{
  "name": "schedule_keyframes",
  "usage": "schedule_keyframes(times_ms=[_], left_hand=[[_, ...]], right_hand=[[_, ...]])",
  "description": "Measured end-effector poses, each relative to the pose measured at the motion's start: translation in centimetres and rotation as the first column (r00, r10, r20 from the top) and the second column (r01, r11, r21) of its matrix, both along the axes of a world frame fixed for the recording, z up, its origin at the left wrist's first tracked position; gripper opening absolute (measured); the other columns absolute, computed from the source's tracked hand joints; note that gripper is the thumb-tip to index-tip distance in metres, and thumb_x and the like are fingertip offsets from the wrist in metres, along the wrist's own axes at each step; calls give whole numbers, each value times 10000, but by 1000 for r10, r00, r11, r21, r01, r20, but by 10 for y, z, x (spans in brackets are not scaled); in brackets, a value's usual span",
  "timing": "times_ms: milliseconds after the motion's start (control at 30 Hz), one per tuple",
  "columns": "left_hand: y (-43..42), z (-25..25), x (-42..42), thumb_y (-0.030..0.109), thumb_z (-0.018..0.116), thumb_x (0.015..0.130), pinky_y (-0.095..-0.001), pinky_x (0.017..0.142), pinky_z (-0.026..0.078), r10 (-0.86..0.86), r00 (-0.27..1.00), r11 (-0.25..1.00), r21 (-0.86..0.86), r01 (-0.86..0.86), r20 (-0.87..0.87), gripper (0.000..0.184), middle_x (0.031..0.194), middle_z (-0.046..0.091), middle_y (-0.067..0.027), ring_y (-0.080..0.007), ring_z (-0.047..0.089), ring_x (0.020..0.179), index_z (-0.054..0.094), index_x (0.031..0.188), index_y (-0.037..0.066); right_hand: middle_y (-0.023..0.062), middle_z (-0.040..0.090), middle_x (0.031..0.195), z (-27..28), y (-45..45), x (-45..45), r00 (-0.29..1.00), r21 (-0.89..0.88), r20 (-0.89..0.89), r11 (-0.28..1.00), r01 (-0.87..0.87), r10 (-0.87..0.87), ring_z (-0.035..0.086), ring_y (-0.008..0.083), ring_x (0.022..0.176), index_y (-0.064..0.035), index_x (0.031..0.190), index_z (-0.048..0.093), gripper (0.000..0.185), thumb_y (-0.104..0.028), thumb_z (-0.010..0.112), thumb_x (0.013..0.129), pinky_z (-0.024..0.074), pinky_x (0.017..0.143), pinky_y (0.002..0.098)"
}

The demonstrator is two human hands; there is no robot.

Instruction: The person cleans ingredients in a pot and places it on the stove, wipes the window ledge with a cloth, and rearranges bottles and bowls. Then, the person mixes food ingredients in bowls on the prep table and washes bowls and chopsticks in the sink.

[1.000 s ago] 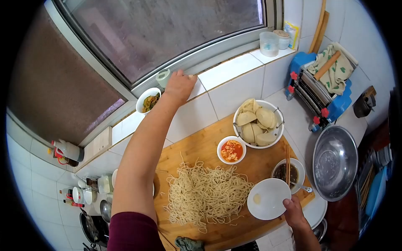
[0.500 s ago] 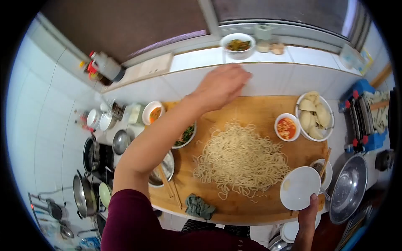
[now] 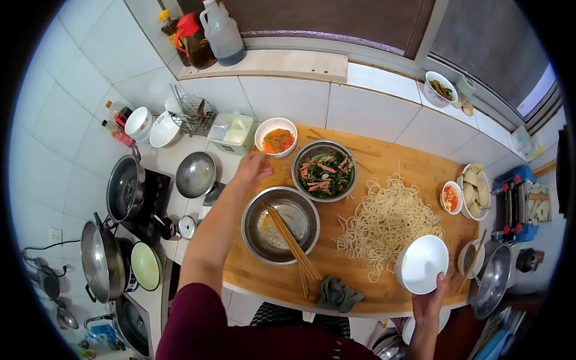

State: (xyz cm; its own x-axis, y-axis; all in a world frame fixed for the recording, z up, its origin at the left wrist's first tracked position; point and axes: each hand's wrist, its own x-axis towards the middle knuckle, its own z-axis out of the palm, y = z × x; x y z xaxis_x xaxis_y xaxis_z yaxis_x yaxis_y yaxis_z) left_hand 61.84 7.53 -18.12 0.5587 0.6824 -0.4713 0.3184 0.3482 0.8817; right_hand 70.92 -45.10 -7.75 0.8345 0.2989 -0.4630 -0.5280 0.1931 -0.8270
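My left hand (image 3: pixel 254 168) hangs over the wooden board, its fingers loosely extended with nothing visible in them. It is nearest to a white bowl of orange-red food (image 3: pixel 279 141), just beyond the fingertips. My right hand (image 3: pixel 428 300) grips the rim of an empty white bowl (image 3: pixel 423 265), tilted beside a heap of noodles (image 3: pixel 390 222). Between the hands are a steel bowl of greens and pink strips (image 3: pixel 324 171) and a larger steel basin (image 3: pixel 257 231). Chopsticks (image 3: pixel 291 240) lean across that basin.
A crumpled cloth (image 3: pixel 337 294) lies at the board's front edge. To the right are a bowl of dough pieces (image 3: pixel 474 191), a small bowl of red food (image 3: pixel 451 198) and a blue-sided machine (image 3: pixel 516 204). Pans (image 3: pixel 126 189) stand at left; bottles (image 3: pixel 223 36) line the ledge.
The view has turned left. My left hand has moved from over the far side of the noodles to the bowl of orange-red food. My right hand still holds the white bowl.
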Motion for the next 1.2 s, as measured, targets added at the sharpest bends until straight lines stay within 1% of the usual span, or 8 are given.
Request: schedule_keyframes(times_ms=[167,467,633,833,900,1033,1167,1200], left_hand=[[11,-61,42,121,500,872,-380,710,584,306,921,910,-360,-207,243,321,977,566,-205,-286,626,814,439,1124,-69],[20,-24,20,20,422,833,-412,728,586,229,921,896,-437,-74,314,336,1035,567,-241,-332,628,883,418,1134,-130],[-41,55,7,15,421,823,-430,748,583,61,900,950,-301,80,432,350,1041,560,-246,-347,632,889,395,1137,-137],[-84,114,-18,19,428,808,-386,644,609,-136,947,989,-8,145,290,411,1122,473,-210,-317,610,933,366,1203,-73],[-110,126,-13,10,429,786,-391,632,609,-182,935,979,-32,201,306,484,1154,448,-190,-311,593,965,340,1259,-43],[-159,143,5,-5,424,762,-389,593,607,-227,905,956,-93,277,359,535,1145,463,-179,-299,595,963,318,1285,-44],[-218,159,24,-21,417,760,-373,534,605,-281,880,956,35,290,384,499,1137,478,-171,-262,610,909,344,1253,-22],[-224,159,23,-35,418,755,-360,605,594,-287,879,958,115,263,381,495,1140,480,-161,-246,593,931,350,1245,-14]], right_hand=[[71,471,1288,-2,25,-43,999,-48,-24,998,31,-32,482,241,1164,-94,1333,370,743,-545,586,784,444,918,398],[101,455,1288,-5,4,-81,994,-37,-2,993,111,-111,498,285,1130,-117,1342,343,737,-578,535,800,511,768,457],[96,450,1296,-3,14,-67,994,-103,62,990,100,-94,495,269,1132,-108,1349,335,725,-559,528,815,495,794,432],[140,467,1297,5,16,-46,996,-36,77,998,47,-44,453,229,1206,4,1322,375,593,-382,491,888,362,1000,385],[124,608,1035,-1,22,-35,989,-103,136,994,-44,58,599,189,942,45,1135,537,455,-343,500,902,491,782,329],[86,634,906,-21,41,-17,983,-164,77,974,-155,169,593,147,773,44,1069,576,452,-372,497,912,499,663,273],[96,635,849,-18,58,-3,979,-113,8,973,-203,205,595,143,683,44,1028,586,484,-413,491,899,498,633,256],[92,632,821,-11,61,-2,974,-106,18,969,-223,226,587,138,661,44,1016,588,491,-422,495,895,495,630,253]])
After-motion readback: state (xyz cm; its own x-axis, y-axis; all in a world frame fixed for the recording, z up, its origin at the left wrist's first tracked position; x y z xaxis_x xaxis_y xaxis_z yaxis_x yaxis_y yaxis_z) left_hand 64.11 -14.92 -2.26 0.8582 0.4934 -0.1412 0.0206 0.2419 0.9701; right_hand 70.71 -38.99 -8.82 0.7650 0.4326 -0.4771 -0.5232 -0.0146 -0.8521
